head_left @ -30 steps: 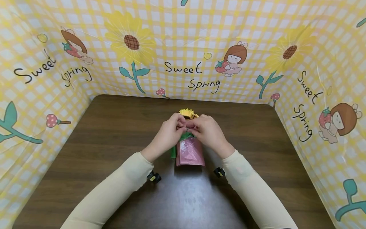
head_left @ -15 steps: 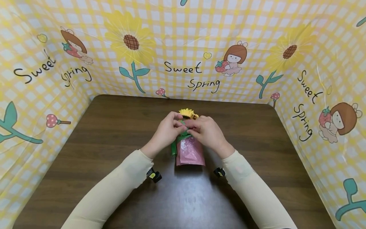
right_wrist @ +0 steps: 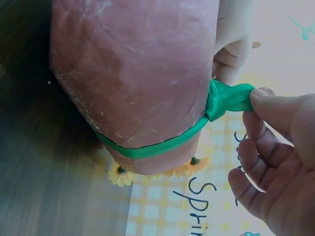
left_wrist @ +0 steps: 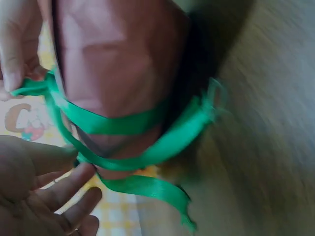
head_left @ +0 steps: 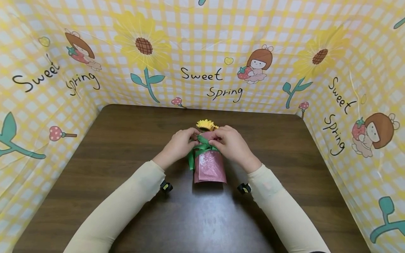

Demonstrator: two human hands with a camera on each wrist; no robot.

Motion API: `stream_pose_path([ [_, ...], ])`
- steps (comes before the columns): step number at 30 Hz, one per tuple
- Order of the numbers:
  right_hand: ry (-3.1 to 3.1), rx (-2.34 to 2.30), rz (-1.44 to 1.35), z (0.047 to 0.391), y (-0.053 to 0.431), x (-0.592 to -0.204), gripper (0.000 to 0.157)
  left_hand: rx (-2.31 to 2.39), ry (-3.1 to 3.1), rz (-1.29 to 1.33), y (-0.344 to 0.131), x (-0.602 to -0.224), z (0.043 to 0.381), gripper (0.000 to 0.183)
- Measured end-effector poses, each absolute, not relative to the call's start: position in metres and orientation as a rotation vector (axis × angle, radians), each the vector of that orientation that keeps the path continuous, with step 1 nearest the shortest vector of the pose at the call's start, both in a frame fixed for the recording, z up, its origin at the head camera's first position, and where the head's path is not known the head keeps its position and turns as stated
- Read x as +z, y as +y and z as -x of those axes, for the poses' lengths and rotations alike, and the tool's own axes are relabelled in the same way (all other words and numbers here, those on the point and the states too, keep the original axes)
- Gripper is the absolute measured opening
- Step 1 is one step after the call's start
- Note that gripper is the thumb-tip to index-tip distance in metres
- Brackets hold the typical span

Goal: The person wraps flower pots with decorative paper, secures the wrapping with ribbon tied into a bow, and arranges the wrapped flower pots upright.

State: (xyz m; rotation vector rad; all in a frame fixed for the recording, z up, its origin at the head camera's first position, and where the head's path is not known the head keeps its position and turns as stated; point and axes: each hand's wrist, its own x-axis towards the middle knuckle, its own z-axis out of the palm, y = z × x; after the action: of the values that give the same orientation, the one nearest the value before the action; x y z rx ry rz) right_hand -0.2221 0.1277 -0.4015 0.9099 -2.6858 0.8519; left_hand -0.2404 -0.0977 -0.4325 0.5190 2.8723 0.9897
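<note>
A bouquet in pink wrapping paper (head_left: 210,168) lies on the table, yellow flowers (head_left: 206,124) at its far end. Green ribbon (head_left: 205,148) circles the wrap and bunches into a knot on its upper side. In the head view my left hand (head_left: 179,144) is at the knot's left; its thumb and index finger pinch the ribbon (left_wrist: 110,163), whose loose tail hangs down that side. From the right, my right hand (head_left: 233,144) holds a short ribbon end (right_wrist: 238,97) between thumb and forefinger, its other fingers loosely bent.
The bouquet lies on a dark wooden table (head_left: 139,133). A yellow checked cloth (head_left: 202,42) with printed flowers and lettering walls off the back and both sides. Small black wrist cameras (head_left: 244,188) sit under the sleeves.
My hands have drawn apart, the left going left and slightly down. More of the green ribbon and its knot shows between them. The bouquet stays in place.
</note>
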Motion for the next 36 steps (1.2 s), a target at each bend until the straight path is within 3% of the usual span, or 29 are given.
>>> stream_pose_path([
  [9,-2.711,0.804,-0.889,0.221,0.126,-0.4,0.01,0.885,2.944,-0.567,-0.101,-0.445,0.245,0.008],
  [16,-2.704,0.789,-0.876,0.222,0.125,-0.401,0.012,0.99,2.879,-0.525,-0.104,-0.444,0.246,0.018],
  [30,-2.761,0.783,-0.806,0.222,0.125,-0.397,0.007,1.379,2.278,-0.28,-0.101,-0.37,0.232,0.023],
  [36,-2.784,0.836,-0.784,0.222,0.126,-0.396,0.007,1.719,1.736,-0.05,-0.088,-0.371,0.217,0.023],
])
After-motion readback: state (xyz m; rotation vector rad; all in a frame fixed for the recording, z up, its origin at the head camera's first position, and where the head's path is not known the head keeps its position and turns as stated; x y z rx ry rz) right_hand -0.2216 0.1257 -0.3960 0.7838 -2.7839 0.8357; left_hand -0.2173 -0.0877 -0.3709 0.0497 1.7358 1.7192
